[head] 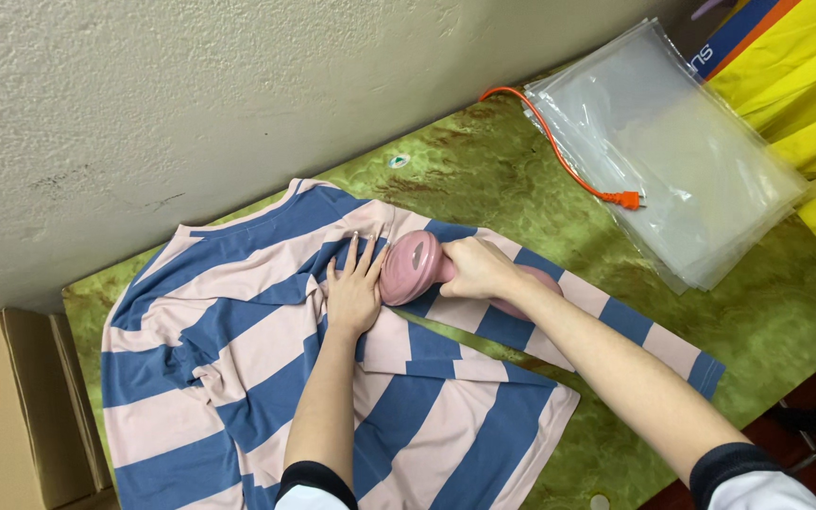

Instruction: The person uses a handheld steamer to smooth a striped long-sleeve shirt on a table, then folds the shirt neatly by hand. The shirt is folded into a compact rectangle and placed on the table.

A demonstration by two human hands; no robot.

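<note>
One table, covered in mottled green, is carrying everything and is running along a rough plaster wall. One shirt, striped in blue and pink, is lying spread flat over the table's left half, its hem reaching the near edge and one sleeve stretching right toward the table's middle; it is lying flat so the fabric can be smoothed. One stack of clear plastic bags is sitting at the far right corner, well apart from the shirt and out of the way of the heat. One cardboard box is standing off the table's left edge. One orange cord is trailing along the bags' left side, its plug lying loose on the green.

One pink handheld iron is resting on the shirt near the far edge, by the collar. The right hand is wrapping closed around its handle, pressing it against the cloth. The left hand is lying open and flat, fingers spread, just beside the iron, holding the fabric taut.
</note>
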